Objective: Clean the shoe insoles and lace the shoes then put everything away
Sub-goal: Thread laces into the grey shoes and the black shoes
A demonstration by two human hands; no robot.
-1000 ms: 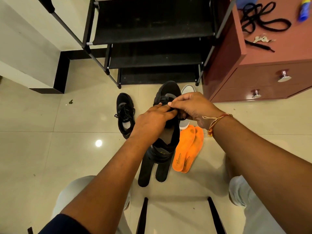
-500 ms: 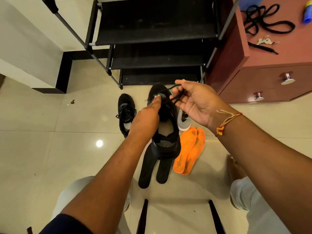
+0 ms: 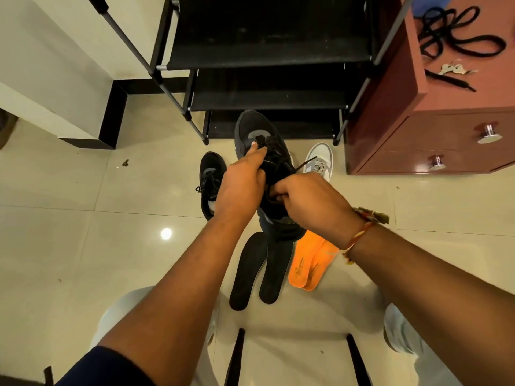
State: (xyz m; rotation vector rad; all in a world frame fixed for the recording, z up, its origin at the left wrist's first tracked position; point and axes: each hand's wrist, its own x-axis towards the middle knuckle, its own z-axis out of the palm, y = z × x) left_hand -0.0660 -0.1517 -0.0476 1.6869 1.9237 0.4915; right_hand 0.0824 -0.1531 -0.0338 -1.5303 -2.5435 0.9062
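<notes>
— Nearest? Black insoles (image 3: pixel 255 270) and orange insoles (image 3: pixel 310 263) flat on floor.
— Above? Left hand (image 3: pixel 241 188) gripping black shoe (image 3: pixel 267 174); right hand (image 3: pixel 308 197) closed on its lace (image 3: pixel 305 164).
— Beyond? Second black shoe (image 3: pixel 210 182), grey shoe (image 3: pixel 319 160), then rack (image 3: pixel 267 51).

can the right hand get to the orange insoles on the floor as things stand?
Probably not right away. The right hand is closed on the black shoe's lace, with the held shoe above the floor. The orange insoles lie uncovered just below it, so once it lets go, the way looks free.
</notes>
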